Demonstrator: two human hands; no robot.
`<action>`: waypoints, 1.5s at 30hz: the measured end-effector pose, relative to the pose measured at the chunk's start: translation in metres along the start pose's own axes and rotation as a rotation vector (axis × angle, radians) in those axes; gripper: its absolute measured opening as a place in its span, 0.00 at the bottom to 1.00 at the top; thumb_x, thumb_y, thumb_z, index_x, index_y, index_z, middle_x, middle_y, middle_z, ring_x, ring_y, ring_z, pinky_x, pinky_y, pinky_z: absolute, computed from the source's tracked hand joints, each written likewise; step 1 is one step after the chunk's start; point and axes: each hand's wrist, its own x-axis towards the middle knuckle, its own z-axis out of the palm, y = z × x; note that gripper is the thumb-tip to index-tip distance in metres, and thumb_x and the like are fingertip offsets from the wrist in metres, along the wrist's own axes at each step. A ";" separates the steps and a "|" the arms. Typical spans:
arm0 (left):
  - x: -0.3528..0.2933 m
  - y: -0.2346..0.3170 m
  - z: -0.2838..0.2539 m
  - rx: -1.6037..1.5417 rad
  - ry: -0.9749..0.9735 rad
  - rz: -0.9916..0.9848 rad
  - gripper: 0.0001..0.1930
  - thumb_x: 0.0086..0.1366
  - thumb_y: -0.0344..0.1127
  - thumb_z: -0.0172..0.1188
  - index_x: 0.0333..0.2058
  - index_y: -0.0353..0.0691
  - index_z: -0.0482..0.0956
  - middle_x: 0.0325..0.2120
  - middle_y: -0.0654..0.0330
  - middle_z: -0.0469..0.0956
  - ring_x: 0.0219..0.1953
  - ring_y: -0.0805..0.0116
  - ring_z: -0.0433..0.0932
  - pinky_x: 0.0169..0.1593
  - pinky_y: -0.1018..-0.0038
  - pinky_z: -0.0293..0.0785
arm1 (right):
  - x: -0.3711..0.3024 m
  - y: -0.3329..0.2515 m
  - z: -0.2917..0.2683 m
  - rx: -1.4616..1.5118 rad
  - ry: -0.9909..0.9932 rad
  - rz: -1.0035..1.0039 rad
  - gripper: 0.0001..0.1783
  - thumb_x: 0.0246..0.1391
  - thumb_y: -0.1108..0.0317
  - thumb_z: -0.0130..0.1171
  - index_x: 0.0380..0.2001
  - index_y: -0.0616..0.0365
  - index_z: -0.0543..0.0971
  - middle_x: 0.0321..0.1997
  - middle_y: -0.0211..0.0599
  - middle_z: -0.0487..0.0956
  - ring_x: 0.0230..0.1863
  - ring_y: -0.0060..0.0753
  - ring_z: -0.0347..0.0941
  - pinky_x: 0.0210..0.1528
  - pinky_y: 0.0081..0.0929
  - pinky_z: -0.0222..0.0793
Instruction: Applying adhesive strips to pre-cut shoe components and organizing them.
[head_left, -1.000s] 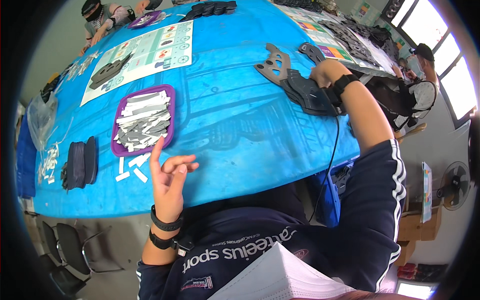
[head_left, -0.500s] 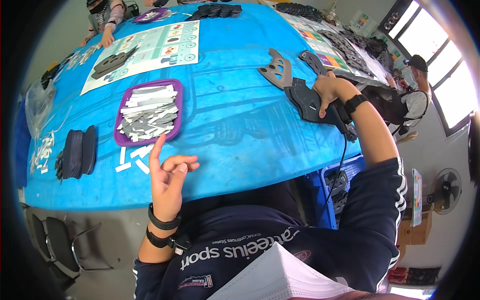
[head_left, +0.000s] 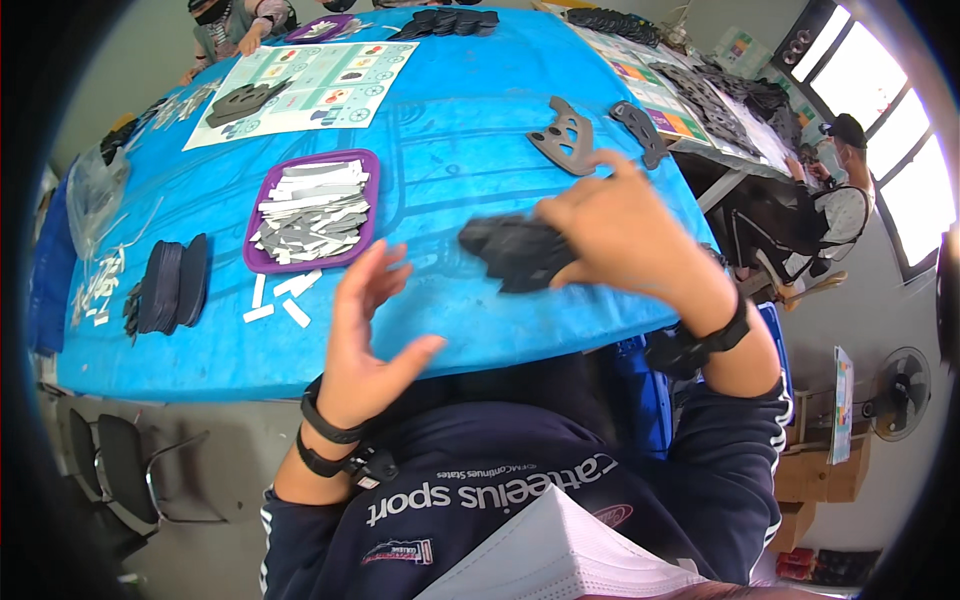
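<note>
My right hand (head_left: 620,215) grips a dark, flat shaped piece (head_left: 512,250), blurred by motion, above the front part of the table. Whether it is one layer or several I cannot tell. My left hand (head_left: 365,350) is empty, thumb and fingers apart, over the table's near edge. Beyond it stands a purple tray (head_left: 252,225) full of white and grey strips (head_left: 312,218). A few loose white strips (head_left: 296,312) lie just in front of the tray. Past my right hand rest a brownish-grey piece with holes (head_left: 570,140) and a darker curved one (head_left: 640,130).
A row of dark oval pads (head_left: 172,288) stands at the left, beside scattered white strips (head_left: 100,285) and a clear plastic bag (head_left: 95,200). A printed sheet (head_left: 350,100) lies farther back. Co-workers are at far left and right. A blue crate (head_left: 650,400) sits below the table edge.
My right hand has brought the dark piece from the table's right side toward the middle. My left hand has opened from a pointing shape and moved slightly right.
</note>
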 end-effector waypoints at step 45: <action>0.026 -0.006 -0.022 0.883 0.012 0.184 0.45 0.42 0.29 0.69 0.59 0.39 0.53 0.58 0.48 0.57 0.60 0.55 0.57 0.62 0.59 0.49 | -0.053 -0.041 0.078 0.787 0.429 0.384 0.38 0.27 0.69 0.68 0.47 0.58 0.66 0.36 0.44 0.74 0.38 0.47 0.70 0.39 0.35 0.67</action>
